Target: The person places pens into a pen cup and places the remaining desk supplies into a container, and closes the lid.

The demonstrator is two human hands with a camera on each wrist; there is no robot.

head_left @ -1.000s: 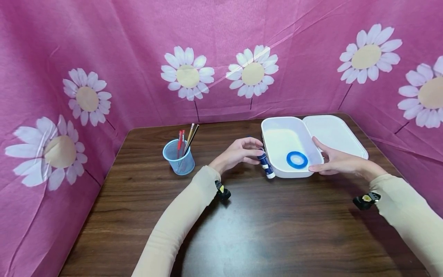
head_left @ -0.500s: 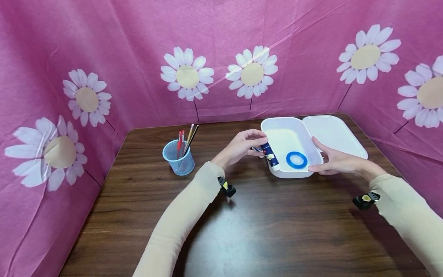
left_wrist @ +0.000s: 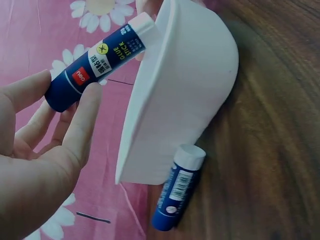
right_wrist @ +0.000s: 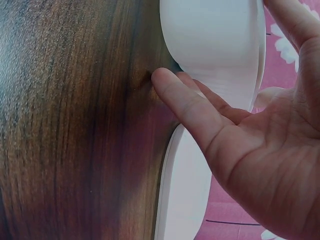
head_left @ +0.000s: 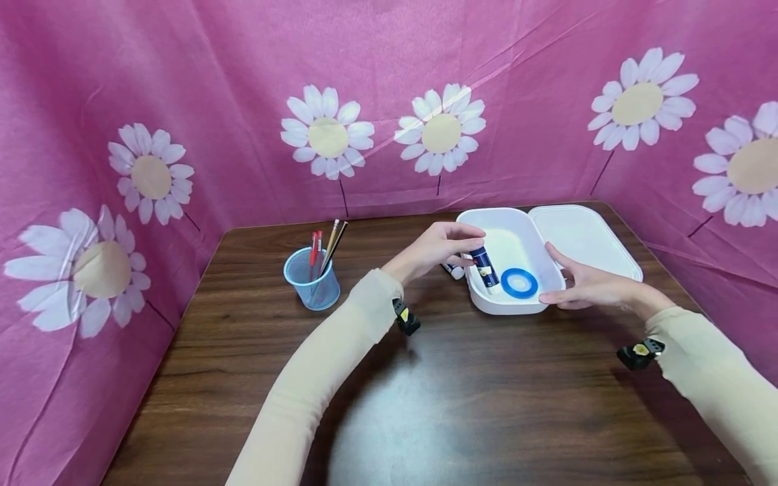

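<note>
My left hand (head_left: 434,250) pinches a blue glue stick (left_wrist: 95,62) between thumb and fingertips, its white end tilted down into the white plastic box (head_left: 510,308). In the left wrist view that end overlaps the box's rim. A second glue stick (left_wrist: 177,192) lies on the table against the box's left side, partly behind my left hand in the head view. Inside the box is a blue ring-shaped roll (head_left: 506,283) with a pale middle. My right hand (head_left: 586,283) rests at the box's right near corner, fingers spread and mostly straight, thumb on the rim.
A flat white lid (head_left: 586,236) lies right of the box. To the left stands a light-blue mesh cup (head_left: 313,287) holding red pens, a pencil and a dark stick. Behind the brown wooden table (head_left: 486,405) hangs a pink flowered cloth (head_left: 243,135).
My left hand has carried the glue stick rightward, from beside the box to over its inside. The second glue stick has come into view beside the box. My right hand has stayed put.
</note>
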